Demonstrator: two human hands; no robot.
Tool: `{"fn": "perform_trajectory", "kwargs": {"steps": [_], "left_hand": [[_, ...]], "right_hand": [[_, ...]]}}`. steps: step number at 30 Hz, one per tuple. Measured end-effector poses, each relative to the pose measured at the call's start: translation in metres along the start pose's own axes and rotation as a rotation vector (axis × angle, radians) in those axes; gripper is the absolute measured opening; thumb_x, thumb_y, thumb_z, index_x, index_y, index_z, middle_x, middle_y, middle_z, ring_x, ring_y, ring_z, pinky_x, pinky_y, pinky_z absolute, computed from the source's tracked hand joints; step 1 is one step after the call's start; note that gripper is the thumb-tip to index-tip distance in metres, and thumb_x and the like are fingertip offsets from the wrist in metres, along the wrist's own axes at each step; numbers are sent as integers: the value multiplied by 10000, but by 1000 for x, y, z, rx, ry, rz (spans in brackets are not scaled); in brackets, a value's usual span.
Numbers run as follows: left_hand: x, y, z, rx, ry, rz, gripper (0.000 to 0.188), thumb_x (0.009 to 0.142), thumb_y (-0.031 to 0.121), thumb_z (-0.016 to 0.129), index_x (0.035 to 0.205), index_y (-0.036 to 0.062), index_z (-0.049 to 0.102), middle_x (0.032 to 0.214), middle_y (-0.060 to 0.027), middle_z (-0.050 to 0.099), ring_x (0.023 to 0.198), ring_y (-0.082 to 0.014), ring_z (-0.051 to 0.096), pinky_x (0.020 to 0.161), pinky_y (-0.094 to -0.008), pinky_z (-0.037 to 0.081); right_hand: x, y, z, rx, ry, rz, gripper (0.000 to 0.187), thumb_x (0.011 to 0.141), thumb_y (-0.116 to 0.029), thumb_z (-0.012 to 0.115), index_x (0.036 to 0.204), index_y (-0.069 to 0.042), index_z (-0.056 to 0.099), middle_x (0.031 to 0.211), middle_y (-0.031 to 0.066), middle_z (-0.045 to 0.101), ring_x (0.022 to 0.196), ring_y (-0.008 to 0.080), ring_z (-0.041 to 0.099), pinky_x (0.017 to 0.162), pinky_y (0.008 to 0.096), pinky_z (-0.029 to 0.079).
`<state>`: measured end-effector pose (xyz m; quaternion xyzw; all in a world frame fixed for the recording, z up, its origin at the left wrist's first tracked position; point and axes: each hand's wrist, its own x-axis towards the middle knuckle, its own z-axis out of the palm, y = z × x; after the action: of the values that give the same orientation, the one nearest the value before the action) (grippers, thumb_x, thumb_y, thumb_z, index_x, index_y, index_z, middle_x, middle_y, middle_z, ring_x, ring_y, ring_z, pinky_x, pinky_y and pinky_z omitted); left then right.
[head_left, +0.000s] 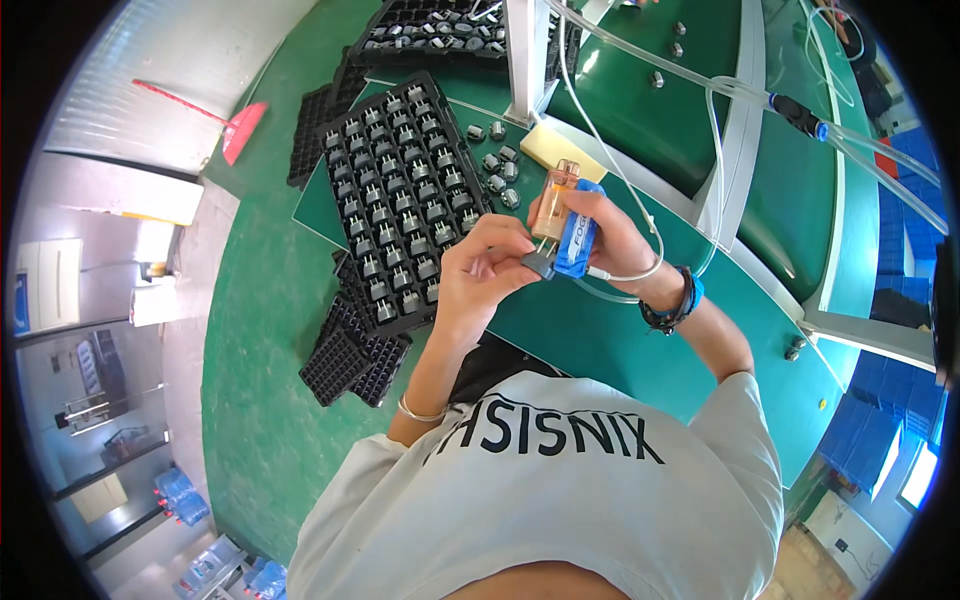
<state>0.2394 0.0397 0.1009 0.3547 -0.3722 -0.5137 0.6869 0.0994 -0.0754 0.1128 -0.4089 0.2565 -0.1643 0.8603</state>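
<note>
- White shirt (540, 505) is filling the frame's bottom centre.
- Left hand (483, 262), at centre, is pinching a dark plug (540, 262), its prongs pointing toward a blue-and-amber tool (576, 240).
- Right hand (618, 240), right of centre, is gripping that tool, thumb against its blue side.
- Black tray (408, 323) is holding pronged plugs (378, 213), upper left of centre.
</note>
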Motion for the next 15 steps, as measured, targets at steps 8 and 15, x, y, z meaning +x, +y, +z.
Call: {"fn": "perform_trajectory", "kwargs": {"steps": [8,15], "left_hand": [[-3,-9,5,5,28,-24,239,679,-133,630,891,-34,579,992,-85,479,879,-160,567,766,-262,509],[6,-38,24,69,123,66,335,716,-86,628,1014,-3,499,1004,-71,470,859,-157,562,761,-253,476]], "right_hand": [[-16,5,-6,-105,39,-76,356,856,-286,453,1026,19,526,929,89,587,800,135,580,727,249,474],[-9,15,-27,-15,107,-215,385,842,-331,527,1016,13,505,890,74,571,768,124,573,668,240,469]]}}
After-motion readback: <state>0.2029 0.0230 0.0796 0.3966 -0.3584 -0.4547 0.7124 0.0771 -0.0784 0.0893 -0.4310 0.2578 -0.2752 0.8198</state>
